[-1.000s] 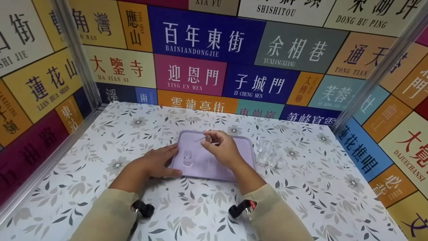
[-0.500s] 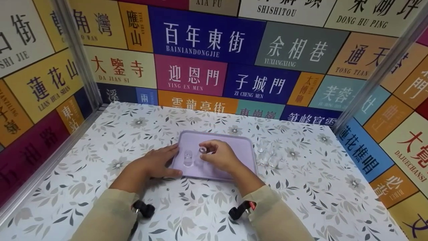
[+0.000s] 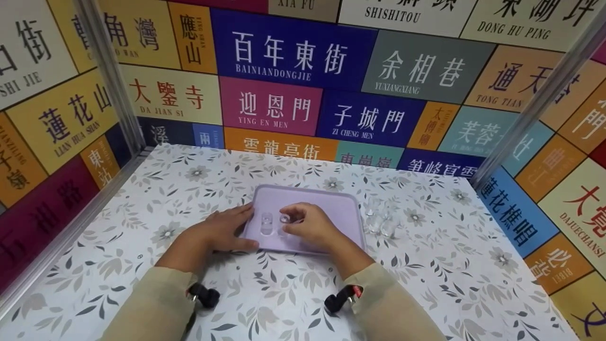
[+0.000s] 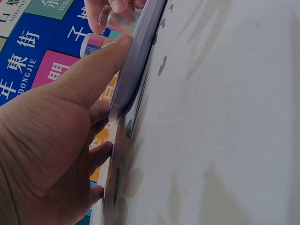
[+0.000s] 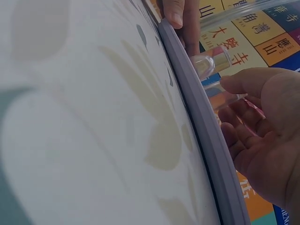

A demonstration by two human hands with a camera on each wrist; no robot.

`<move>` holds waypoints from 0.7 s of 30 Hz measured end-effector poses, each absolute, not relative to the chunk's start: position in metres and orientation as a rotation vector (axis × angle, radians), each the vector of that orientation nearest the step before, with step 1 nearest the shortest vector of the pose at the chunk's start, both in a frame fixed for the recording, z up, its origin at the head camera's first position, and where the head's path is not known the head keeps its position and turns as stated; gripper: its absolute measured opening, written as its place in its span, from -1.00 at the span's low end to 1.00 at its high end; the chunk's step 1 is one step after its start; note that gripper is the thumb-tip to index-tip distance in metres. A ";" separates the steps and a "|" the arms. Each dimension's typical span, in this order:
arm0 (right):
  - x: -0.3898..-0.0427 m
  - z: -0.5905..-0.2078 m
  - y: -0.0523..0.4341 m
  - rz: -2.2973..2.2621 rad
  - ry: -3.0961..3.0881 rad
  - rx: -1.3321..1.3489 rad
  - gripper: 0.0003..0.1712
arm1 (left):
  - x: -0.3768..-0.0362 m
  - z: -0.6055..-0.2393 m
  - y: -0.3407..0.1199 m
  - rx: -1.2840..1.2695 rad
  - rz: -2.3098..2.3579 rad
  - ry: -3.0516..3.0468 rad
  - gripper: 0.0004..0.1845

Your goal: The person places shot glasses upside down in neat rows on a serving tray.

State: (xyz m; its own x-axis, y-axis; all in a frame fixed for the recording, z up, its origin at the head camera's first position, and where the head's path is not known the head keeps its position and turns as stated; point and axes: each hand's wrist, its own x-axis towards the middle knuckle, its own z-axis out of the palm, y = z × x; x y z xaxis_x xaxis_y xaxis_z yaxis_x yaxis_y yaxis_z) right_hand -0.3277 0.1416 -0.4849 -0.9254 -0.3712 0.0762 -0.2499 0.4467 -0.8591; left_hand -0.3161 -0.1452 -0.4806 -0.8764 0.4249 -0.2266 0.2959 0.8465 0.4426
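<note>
A lavender tray (image 3: pixel 338 206) lies on the flowered tabletop. One small clear glass (image 3: pixel 266 222) stands on its left part. My right hand (image 3: pixel 289 219) pinches a second small clear glass (image 3: pixel 284 219) right beside the first, low over the tray. The right wrist view shows this held glass (image 5: pixel 225 91) between thumb and fingers, with the standing glass (image 5: pixel 211 60) just beyond it. My left hand (image 3: pixel 244 228) rests flat against the tray's near-left corner. Its thumb lies on the tray rim (image 4: pixel 136 61).
Several more small clear glasses (image 3: pixel 378 220) stand in a cluster on the table just right of the tray. Walls with coloured signs close the table in on the left, back and right. Metal posts (image 3: pixel 111 76) stand at the back corners.
My right hand has brought its glass from above the tray's far middle down and leftward, to beside the standing glass. The left hand has stayed at the tray's corner.
</note>
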 end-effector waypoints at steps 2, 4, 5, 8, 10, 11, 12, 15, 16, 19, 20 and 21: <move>-0.328 -0.484 0.145 -1.511 2.556 -0.575 -0.48 | -0.316 -0.480 -0.145 0.536 0.577 2.706 0.25; -0.328 -0.481 0.149 -1.526 2.556 -0.598 -0.44 | -0.316 -0.479 -0.145 0.526 0.576 2.704 0.25; -0.328 -0.480 0.152 -1.527 2.564 -0.612 -0.43 | -0.316 -0.479 -0.145 0.523 0.573 2.704 0.25; -0.328 -0.474 0.159 -1.539 2.584 -0.642 -0.39 | -0.317 -0.479 -0.144 0.514 0.568 2.702 0.26; -0.328 -0.469 0.164 -1.548 2.596 -0.652 -0.38 | -0.317 -0.480 -0.143 0.508 0.570 2.702 0.26; -0.329 -0.468 0.166 -1.560 2.597 -0.657 -0.37 | -0.317 -0.480 -0.143 0.507 0.573 2.702 0.25; -0.329 -0.466 0.168 -1.575 2.598 -0.654 -0.37 | -0.318 -0.481 -0.142 0.501 0.577 2.703 0.25; -0.329 -0.462 0.173 -1.613 2.615 -0.634 -0.38 | -0.318 -0.482 -0.142 0.492 0.588 2.701 0.25; -0.329 -0.461 0.174 -1.623 2.622 -0.622 -0.38 | -0.318 -0.482 -0.142 0.488 0.587 2.700 0.25; -0.329 -0.459 0.181 -1.652 2.637 -0.597 -0.39 | -0.319 -0.483 -0.144 0.496 0.593 2.699 0.25; -0.329 -0.459 0.184 -1.655 2.643 -0.588 -0.40 | -0.320 -0.483 -0.145 0.501 0.588 2.700 0.26; -0.328 -0.459 0.188 -1.656 2.653 -0.580 -0.40 | -0.320 -0.483 -0.146 0.505 0.582 2.702 0.26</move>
State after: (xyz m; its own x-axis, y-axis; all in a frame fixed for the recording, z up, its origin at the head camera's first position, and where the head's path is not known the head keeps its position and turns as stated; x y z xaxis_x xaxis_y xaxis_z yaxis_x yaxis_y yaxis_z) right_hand -0.3285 0.1879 -0.4594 -0.9328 -0.2840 0.2221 -0.3242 0.3917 -0.8611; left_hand -0.3203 -0.1459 -0.4834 -0.8826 0.4040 -0.2406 0.2690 0.8535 0.4463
